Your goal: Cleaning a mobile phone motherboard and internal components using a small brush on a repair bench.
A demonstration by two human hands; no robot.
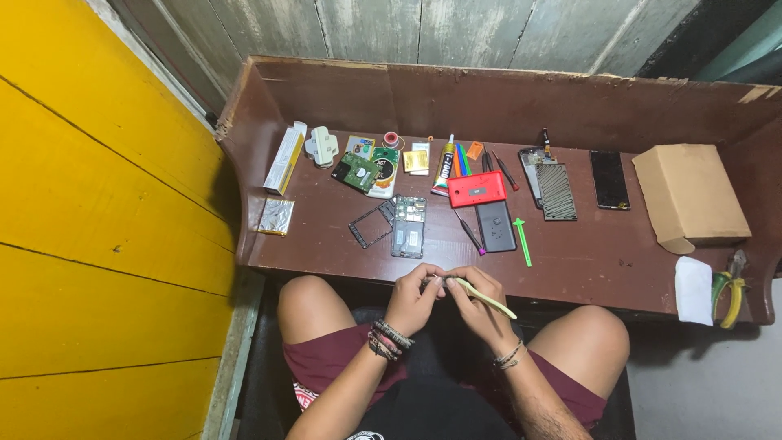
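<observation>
— What is the left hand [414,298] doing?

— It is pinching the near end of a pale yellow stick [486,297], fingertips closing on it just off the bench [586,253] edge.

— And the right hand [481,310]?

— It is gripping the same stick, which is sticking out to the right past its fingers. An opened phone [409,226] is lying on the bench just beyond both hands.
</observation>
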